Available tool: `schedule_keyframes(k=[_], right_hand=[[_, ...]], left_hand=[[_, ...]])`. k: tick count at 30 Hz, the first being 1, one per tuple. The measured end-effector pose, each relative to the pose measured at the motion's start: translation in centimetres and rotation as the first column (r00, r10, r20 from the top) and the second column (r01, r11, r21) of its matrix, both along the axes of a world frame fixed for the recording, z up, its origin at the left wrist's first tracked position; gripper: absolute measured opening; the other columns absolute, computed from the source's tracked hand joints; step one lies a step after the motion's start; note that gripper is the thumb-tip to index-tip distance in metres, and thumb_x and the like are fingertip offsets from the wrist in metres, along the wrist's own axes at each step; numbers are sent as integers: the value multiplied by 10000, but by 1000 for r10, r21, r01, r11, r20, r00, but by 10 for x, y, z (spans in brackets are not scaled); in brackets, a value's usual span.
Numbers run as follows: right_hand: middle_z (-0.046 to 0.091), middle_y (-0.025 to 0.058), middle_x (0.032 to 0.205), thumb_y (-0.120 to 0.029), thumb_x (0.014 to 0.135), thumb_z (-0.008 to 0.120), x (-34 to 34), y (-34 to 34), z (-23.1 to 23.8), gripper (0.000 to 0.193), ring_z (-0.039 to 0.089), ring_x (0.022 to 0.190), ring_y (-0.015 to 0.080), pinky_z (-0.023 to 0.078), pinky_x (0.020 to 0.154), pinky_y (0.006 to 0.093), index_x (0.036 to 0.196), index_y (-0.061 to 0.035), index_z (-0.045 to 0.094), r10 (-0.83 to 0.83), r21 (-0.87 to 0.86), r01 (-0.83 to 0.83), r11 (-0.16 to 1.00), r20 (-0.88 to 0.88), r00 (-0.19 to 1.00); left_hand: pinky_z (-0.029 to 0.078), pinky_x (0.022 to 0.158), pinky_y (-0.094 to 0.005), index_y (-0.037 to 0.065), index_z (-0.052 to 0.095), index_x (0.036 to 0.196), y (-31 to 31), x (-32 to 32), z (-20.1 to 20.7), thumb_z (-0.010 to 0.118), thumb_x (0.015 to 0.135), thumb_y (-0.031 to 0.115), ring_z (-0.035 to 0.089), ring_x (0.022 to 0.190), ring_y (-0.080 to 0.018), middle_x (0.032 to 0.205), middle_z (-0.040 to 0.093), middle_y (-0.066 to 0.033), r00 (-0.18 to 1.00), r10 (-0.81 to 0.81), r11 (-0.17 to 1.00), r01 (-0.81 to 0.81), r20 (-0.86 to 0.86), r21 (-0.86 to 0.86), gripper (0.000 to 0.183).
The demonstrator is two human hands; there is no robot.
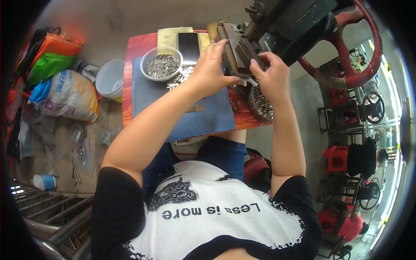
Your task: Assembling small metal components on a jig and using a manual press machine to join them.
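Note:
At the dark metal press (237,47) both my hands are at work. My left hand (212,69) has its fingers apart, fingertips at the press's left edge and the thumb stretched toward the right; nothing shows in its grasp. Closer to the block in the press's middle is my right hand (273,78), thumb and fingers curled together; what they hold, if anything, is hidden. A small pale piece lies between the hands, too small to name. Left of my left hand stands a clear round tub (143,65) of small metal parts, beside a heap of flat shiny pieces (181,77).
A dark bowl of metal parts (261,104) sits below my right hand. A phone (189,43) lies behind the tub, and a brush (212,31) stands by the press. The red handwheel (342,80) juts out at right. A white bucket (110,78) and filled sack (69,95) are left.

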State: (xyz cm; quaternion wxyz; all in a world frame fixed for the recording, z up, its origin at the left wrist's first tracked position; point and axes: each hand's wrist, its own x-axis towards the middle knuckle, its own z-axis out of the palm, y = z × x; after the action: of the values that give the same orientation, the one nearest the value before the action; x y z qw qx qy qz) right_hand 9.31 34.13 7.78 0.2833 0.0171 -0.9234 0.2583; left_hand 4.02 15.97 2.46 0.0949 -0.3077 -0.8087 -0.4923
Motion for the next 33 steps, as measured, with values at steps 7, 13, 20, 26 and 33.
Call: schedule_keyframes(k=[7,13,20,26,33], right_hand=[[700,224,899,-243,789,717,-20,15,-6,341,697,829,351,546,762,395,990,33,709,-1,125,-10,992,87,996],[693,255,891,-262,790,685,-19,18,4,354,684,853,392,534,799,438,974,38,723,-30,41,24,999,168,985],[680,258,853,-269,846,672,-22,21,4,318,674,828,406,533,758,435,947,28,725,75,233,-98,967,108,991],[651,273,966,-293,944,551,-49,61,-21,337,621,952,446,494,802,497,953,21,671,-118,-43,130,991,222,968],[665,270,993,-353,963,492,-72,66,-40,409,620,984,451,486,870,504,965,11,679,-118,78,99,992,297,948]], left_hand=[[298,1153,-464,-73,174,1504,59,-27,-10,930,507,460,359,1372,-421,1437,402,-280,1000,-7,1000,7,3,2,1360],[313,1136,-472,-96,211,1476,67,-27,-10,884,551,466,387,1346,-423,1392,422,-301,997,73,997,-73,13,26,1275],[322,1123,-478,-75,227,1476,66,-29,-17,884,554,430,388,1340,-418,1383,426,-287,992,114,993,-113,-49,27,1240],[312,1127,-469,-56,192,1492,69,-25,-15,906,538,428,379,1338,-405,1384,414,-268,995,86,996,-87,-45,-26,1286],[297,1137,-465,-39,149,1515,71,-24,-11,933,513,479,384,1339,-403,1394,421,-253,992,121,993,-121,-40,9,1374]])
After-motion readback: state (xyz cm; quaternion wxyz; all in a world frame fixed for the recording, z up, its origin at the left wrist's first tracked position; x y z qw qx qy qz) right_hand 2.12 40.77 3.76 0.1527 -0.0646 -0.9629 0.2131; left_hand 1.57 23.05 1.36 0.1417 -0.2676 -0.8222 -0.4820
